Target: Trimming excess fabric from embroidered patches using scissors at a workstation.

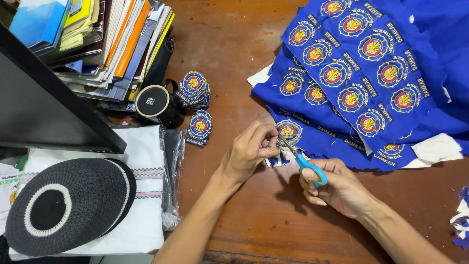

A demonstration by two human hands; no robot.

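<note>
My left hand [248,149] pinches a round embroidered patch [289,131], blue with a red and yellow emblem, just above the wooden table. My right hand [339,188] grips small scissors with blue handles [304,163], whose blades reach the patch's lower edge. Small blue and white offcuts [279,159] lie under the patch. Right behind it spreads blue cloth [361,73] carrying several rows of the same emblem.
Two piles of cut patches [195,90] sit beside a black mug [155,103]. Stacked books and folders [105,44] fill the far left, a dark monitor edge [53,102] below them. A black-and-white knitted cap [66,205] rests on bagged white cloth [146,186]. Scraps [460,220] lie far right.
</note>
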